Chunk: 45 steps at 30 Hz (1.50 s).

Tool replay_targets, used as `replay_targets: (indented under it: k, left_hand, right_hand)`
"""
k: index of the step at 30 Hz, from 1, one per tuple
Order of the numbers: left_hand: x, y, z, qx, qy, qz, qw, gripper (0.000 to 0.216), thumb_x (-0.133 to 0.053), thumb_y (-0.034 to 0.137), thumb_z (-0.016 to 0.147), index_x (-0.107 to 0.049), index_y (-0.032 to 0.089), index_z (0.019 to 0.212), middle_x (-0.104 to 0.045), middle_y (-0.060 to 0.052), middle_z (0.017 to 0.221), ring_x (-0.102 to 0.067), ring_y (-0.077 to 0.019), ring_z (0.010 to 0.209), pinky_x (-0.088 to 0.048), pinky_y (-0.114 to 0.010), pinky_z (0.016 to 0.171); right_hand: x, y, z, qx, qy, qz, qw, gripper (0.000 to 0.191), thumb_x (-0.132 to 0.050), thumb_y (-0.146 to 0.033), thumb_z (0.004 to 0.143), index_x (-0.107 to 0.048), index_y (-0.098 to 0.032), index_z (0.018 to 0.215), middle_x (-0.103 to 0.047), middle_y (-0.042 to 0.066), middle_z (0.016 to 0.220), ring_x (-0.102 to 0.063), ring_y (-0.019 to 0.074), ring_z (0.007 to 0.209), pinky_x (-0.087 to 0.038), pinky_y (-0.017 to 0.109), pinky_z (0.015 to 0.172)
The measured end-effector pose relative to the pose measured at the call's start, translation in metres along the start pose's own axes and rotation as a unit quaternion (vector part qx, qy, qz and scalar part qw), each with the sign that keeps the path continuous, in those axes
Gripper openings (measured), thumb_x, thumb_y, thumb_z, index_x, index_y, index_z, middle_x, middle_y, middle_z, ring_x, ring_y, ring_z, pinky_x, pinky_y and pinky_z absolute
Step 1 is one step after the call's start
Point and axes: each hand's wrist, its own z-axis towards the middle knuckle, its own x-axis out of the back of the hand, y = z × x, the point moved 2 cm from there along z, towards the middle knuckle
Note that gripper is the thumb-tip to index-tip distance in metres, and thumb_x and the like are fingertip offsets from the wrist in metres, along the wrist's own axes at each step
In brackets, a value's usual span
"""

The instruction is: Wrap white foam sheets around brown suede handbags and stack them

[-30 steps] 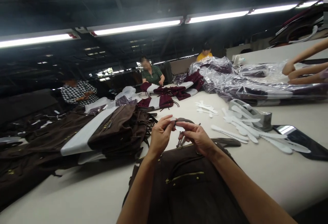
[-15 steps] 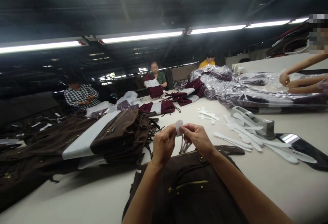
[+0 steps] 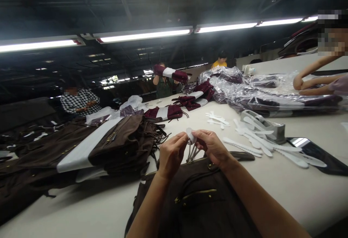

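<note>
A dark brown bag (image 3: 195, 201) with gold zippers lies on the white table (image 3: 285, 187) right in front of me. My left hand (image 3: 171, 154) and my right hand (image 3: 213, 147) are raised just above its top edge, fingers pinched together around a small white foam piece (image 3: 190, 135). Thin dark tassel cords (image 3: 192, 152) hang from between the hands down to the bag.
A pile of brown bags (image 3: 127, 143) lies to the left, several white foam strips (image 3: 258, 143) and a grey tape dispenser (image 3: 268, 125) to the right, and a dark phone (image 3: 318, 151) beyond. Plastic-wrapped maroon bags (image 3: 258, 93) fill the back. Other people work around the table.
My hands have kept turning the white foam piece, which now stands upright between the fingertips. The person at the far end has lifted a maroon bag into the air.
</note>
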Motion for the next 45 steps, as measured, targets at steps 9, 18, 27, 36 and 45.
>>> replay_targets:
  k: [9, 18, 27, 36, 45]
  left_hand:
    - [0.001, 0.009, 0.004, -0.021, -0.006, 0.039, 0.999, 0.033, -0.052, 0.017, 0.094, -0.061, 0.025, 0.124, -0.069, -0.006, 0.112, -0.064, -0.0158, 0.096, -0.048, -0.024, 0.083]
    - [0.000, 0.020, 0.003, 0.001, 0.031, 0.015, 0.999, 0.027, -0.053, 0.018, 0.094, -0.062, 0.021, 0.119, -0.072, -0.005, 0.100, -0.065, -0.0142, 0.083, -0.048, -0.024, 0.078]
    - [-0.003, 0.022, 0.002, 0.020, 0.032, -0.002, 0.999, 0.020, -0.052, 0.019, 0.094, -0.068, 0.022, 0.105, -0.072, -0.003, 0.088, -0.064, -0.0132, 0.074, -0.046, -0.023, 0.071]
    - [-0.004, 0.019, -0.002, -0.010, 0.038, 0.021, 0.999, 0.018, -0.056, 0.019, 0.092, -0.069, 0.020, 0.105, -0.073, -0.004, 0.088, -0.064, -0.0137, 0.073, -0.045, -0.023, 0.069]
    - [-0.005, 0.023, -0.002, -0.009, 0.041, 0.042, 0.998, 0.015, -0.056, 0.020, 0.092, -0.069, 0.019, 0.100, -0.072, -0.003, 0.078, -0.063, -0.0124, 0.067, -0.043, -0.023, 0.065]
  right_hand:
    - [0.007, 0.003, 0.001, 0.063, 0.019, -0.037, 0.997, 0.037, -0.084, -0.042, 0.062, -0.068, -0.014, 0.081, -0.057, -0.002, 0.059, -0.043, 0.0064, 0.050, -0.033, 0.020, 0.046]
    - [0.013, 0.005, -0.009, 0.143, -0.015, -0.135, 0.980, 0.042, -0.077, -0.040, 0.072, -0.074, -0.019, 0.108, -0.062, 0.000, 0.068, -0.047, 0.0086, 0.052, -0.041, 0.024, 0.050]
    - [0.021, 0.004, -0.008, 0.044, 0.032, -0.016, 0.998, 0.032, -0.083, -0.042, 0.063, -0.075, -0.014, 0.077, -0.057, -0.001, 0.058, -0.037, 0.0049, 0.047, -0.028, 0.021, 0.044]
    - [0.019, 0.004, -0.010, 0.020, 0.038, -0.006, 0.999, 0.033, -0.085, -0.040, 0.059, -0.074, -0.012, 0.074, -0.057, -0.001, 0.058, -0.038, 0.0047, 0.049, -0.028, 0.021, 0.045]
    - [0.018, 0.009, -0.012, 0.055, 0.044, 0.007, 0.997, 0.037, -0.084, -0.038, 0.062, -0.073, -0.016, 0.089, -0.062, -0.001, 0.060, -0.052, 0.0083, 0.052, -0.038, 0.021, 0.050]
